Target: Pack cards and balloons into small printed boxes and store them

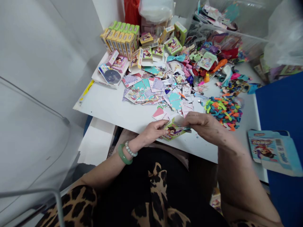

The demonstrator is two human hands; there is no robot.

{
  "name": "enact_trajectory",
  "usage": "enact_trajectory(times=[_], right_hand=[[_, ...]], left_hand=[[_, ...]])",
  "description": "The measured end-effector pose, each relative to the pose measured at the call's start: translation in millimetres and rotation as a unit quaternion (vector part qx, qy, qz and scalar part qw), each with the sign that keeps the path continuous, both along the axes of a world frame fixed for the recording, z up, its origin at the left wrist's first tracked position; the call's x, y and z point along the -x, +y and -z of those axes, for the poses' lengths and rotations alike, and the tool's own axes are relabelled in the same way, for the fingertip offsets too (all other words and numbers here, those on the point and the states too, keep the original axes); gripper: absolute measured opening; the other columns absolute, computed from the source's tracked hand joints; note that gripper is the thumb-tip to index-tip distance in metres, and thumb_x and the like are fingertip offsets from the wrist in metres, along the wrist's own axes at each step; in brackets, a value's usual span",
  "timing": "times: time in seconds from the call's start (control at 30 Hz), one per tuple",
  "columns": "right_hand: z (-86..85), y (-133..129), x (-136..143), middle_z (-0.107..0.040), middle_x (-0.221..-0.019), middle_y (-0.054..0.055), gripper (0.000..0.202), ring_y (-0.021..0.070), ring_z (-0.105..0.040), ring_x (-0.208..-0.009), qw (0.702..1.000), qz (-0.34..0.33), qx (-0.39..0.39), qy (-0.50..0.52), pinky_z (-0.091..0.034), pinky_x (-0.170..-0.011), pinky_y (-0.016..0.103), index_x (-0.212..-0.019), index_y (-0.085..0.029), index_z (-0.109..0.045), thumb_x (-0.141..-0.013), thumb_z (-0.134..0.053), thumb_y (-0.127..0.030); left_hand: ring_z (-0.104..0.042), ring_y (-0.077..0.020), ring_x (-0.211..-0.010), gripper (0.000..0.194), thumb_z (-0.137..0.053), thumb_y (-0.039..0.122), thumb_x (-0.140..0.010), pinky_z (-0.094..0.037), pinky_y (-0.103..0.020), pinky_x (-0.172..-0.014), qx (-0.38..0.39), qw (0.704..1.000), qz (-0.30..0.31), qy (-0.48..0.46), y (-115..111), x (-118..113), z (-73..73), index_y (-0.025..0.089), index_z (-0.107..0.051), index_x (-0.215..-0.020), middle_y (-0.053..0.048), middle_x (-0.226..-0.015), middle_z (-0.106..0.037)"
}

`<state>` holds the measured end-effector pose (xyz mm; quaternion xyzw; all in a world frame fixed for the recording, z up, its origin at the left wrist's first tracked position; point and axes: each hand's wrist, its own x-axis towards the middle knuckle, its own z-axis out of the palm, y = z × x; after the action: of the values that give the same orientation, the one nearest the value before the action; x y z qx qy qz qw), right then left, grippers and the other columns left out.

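Observation:
My left hand (153, 132) grips a small green printed cardboard box (172, 131) at its left side, over the table's front edge. At the box's right end, my right hand (205, 126) has its fingers closed together. Something thin and dark shows between those fingers and the box, too small to name. The box lies tilted, its printed face turned up to me. Just behind the box is a spread of printed cards (174, 100), with a pink and white card (161, 113) nearest to my left hand. A heap of colourful balloons (223, 110) lies right behind my right hand.
Rows of upright yellow and green boxes (121, 39) stand at the back left, behind a white tray-like box (109, 82). Mixed small items (201, 64) pile up at the back right below a clear plastic bin (227, 30). A flattened blue carton (274, 151) lies at the right edge.

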<state>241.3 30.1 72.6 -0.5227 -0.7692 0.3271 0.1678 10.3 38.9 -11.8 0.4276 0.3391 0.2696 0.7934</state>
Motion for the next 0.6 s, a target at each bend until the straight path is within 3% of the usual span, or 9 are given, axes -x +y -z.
enact_trajectory(times=[0.17, 0.37, 0.47, 0.6], right_hand=[[5.4, -2.5, 6.7, -0.071, -0.084, 0.005, 0.033, 0.0231, -0.066, -0.081, 0.990, 0.048, -0.063, -0.114, -0.043, -0.063, 0.031, -0.088, -0.028, -0.078, -0.086, -0.050, -0.011], [3.8, -10.6, 13.0, -0.071, -0.085, 0.007, 0.026, 0.0250, -0.065, -0.079, 0.978, 0.094, -0.114, -0.147, -0.040, -0.064, 0.033, -0.088, -0.028, -0.076, -0.090, -0.054, -0.015], [3.9, -17.3, 22.6, -0.070, -0.082, 0.007, 0.025, 0.0245, -0.063, -0.076, 0.973, 0.083, -0.129, -0.170, -0.038, -0.064, 0.033, -0.094, -0.027, -0.075, -0.092, -0.054, -0.015], [7.6, -19.9, 31.9, -0.072, -0.083, 0.005, 0.027, 0.0219, -0.066, -0.077, 0.990, 0.019, -0.080, -0.117, -0.043, -0.066, 0.031, -0.094, -0.025, -0.074, -0.095, -0.049, -0.014]], left_hand=[[-0.065, -0.0171, -0.083, 0.045, -0.084, 0.030, -0.074, -0.052, -0.026, -0.069, -0.012, 1.000, 0.002, 0.022, -1.6, 0.0, -4.4, 0.019, -0.078, -0.117, -0.005, -0.102, -0.076], [-0.064, -0.0166, -0.084, 0.042, -0.083, 0.028, -0.074, -0.052, -0.026, -0.072, -0.030, 0.999, -0.014, 0.017, -2.7, -2.0, -4.3, 0.018, -0.078, -0.114, -0.004, -0.102, -0.075], [-0.063, -0.0160, -0.078, 0.045, -0.081, 0.029, -0.076, -0.051, -0.025, -0.064, -0.020, 0.998, -0.006, 0.062, -2.3, -2.3, -3.6, 0.018, -0.075, -0.119, -0.005, -0.100, -0.074], [-0.067, -0.0182, -0.083, 0.051, -0.080, 0.034, -0.080, -0.054, -0.025, -0.063, -0.014, 0.997, 0.010, 0.079, -0.5, -1.3, -6.2, 0.019, -0.070, -0.128, -0.005, -0.104, -0.073]])
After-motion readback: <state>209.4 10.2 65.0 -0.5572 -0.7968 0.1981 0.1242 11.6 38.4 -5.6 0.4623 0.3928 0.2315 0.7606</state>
